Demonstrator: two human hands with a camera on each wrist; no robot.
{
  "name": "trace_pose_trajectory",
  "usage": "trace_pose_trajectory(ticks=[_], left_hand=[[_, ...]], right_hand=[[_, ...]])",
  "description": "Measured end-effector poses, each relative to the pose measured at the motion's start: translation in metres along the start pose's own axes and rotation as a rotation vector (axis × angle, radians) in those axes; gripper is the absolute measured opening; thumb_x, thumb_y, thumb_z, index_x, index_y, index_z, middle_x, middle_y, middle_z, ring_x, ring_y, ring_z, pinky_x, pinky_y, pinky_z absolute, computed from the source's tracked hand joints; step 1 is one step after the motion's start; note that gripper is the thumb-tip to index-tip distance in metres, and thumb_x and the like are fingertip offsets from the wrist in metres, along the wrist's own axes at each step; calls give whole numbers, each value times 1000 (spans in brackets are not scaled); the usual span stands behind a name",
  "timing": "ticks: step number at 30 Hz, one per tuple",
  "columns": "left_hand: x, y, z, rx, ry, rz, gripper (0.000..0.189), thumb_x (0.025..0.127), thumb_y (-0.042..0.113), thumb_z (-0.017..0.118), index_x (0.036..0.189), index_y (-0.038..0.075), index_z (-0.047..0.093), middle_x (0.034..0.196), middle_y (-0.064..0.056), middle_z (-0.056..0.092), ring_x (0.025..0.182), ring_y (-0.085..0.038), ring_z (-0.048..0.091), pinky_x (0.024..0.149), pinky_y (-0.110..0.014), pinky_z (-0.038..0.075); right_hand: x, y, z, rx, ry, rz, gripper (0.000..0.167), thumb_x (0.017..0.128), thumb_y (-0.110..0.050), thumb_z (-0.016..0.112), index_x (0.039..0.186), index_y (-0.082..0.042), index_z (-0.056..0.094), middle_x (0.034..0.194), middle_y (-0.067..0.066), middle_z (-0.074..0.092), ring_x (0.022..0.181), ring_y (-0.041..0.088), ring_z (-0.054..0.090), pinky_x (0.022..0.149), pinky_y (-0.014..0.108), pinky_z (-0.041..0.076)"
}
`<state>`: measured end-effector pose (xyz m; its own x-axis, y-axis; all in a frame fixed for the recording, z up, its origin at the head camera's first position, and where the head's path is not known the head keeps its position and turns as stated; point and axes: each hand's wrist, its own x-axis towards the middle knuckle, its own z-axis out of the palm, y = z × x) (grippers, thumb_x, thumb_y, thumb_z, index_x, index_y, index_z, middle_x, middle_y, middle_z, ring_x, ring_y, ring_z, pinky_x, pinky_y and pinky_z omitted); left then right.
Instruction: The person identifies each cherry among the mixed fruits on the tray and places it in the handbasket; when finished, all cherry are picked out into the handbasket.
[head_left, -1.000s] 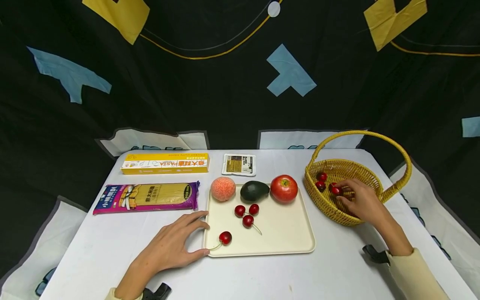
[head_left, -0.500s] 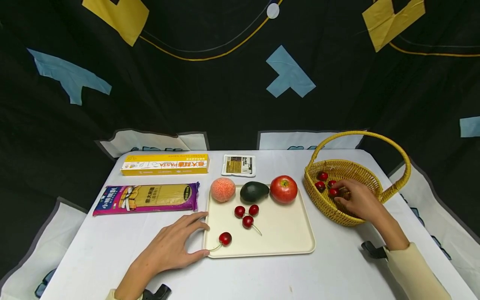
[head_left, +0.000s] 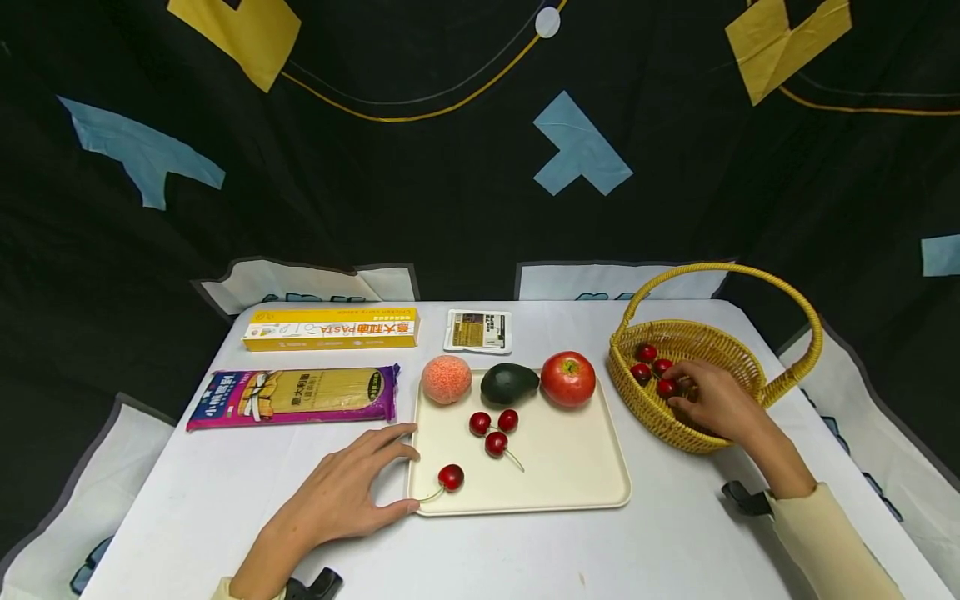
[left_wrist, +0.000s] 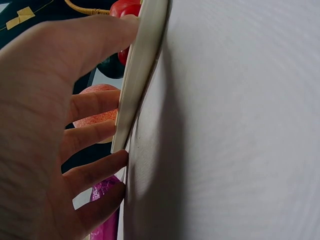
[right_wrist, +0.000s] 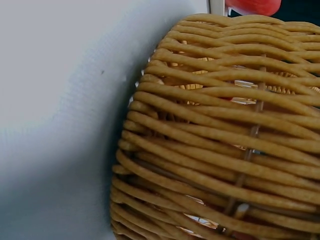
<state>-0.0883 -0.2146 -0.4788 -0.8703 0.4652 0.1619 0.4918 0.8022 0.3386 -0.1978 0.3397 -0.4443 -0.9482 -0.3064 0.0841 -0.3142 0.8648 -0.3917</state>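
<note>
The right hand (head_left: 712, 404) is reaching down into the wicker basket (head_left: 633, 398) at the right, and I'm seeing only a small shift there: a second ago its fingers were covering more of the cherries beside them, and now two are showing as separate shapes. The nearer one, a red cherry (head_left: 666, 388), is lying in the basket right at the bent index finger and thumb; whether they're pinching it or only touching it, I cannot tell, and my right wrist view is giving me just woven wall. Three other cherries (head_left: 647, 353) are sitting close by on the basket's left side, so I'm counting four in there, and I'm judging this one to be the piece being handled. The left hand (head_left: 341, 483) isn't changing at all: its fingers are staying loosely spread, thumb and fingertips touching the left edge of the cream tray (head_left: 573, 467), gripping nothing that I'm making out. That's looking to me like simple steadying. Four tray cherries (head_left: 496, 443) are lying where they were, with a round pinkish-orange fruit (head_left: 446, 379), a dark green avocado (head_left: 510, 383) and a red apple (head_left: 567, 379) lining the far edge. Left of them on the white surface (head_left: 225, 467), a purple-ended pasta packet (head_left: 292, 397) is resting undisturbed.
</note>
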Motion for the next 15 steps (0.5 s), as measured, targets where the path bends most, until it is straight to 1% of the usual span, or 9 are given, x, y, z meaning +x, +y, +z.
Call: trace_pose_trajectory(ticks=[4,7,10,13,15], left_hand=[[0,0,0,-4,0,-2,50,84,61,85,124,34,70,163,8,51,147,-24,53,101,-54,57],[0,0,0,-3,-2,-5,51,84,61,85,124,34,70,163,8,50,147,-24,52,99,-55,57],[0,0,0,-2,-5,-10,51,84,61,85,125,34,70,163,8,50,147,-24,52,98,-55,57],[0,0,0,1,-5,-11,51,84,61,85,125,34,70,163,8,50,148,-25,52,98,-56,57],[0,0,0,0,-5,-8,51,84,60,86,125,34,70,163,7,50,147,-25,52,99,-55,57]], right_hand=[[0,-2,-1,-10,6,4,34,90,-6,86,120,-1,72,112,19,73,97,34,71,84,56,62],[-1,-5,-2,-23,27,7,35,91,-9,87,121,-1,73,114,20,74,99,37,72,85,57,62],[-2,-11,-4,-42,65,5,34,92,-12,86,122,-1,74,117,21,74,105,41,72,88,61,60],[-4,-22,-6,-70,118,1,34,93,-14,85,123,-2,74,119,23,74,108,44,71,89,64,59],[-6,-33,-6,-85,152,0,34,94,-16,84,124,-2,74,120,23,73,106,44,71,87,64,59]])
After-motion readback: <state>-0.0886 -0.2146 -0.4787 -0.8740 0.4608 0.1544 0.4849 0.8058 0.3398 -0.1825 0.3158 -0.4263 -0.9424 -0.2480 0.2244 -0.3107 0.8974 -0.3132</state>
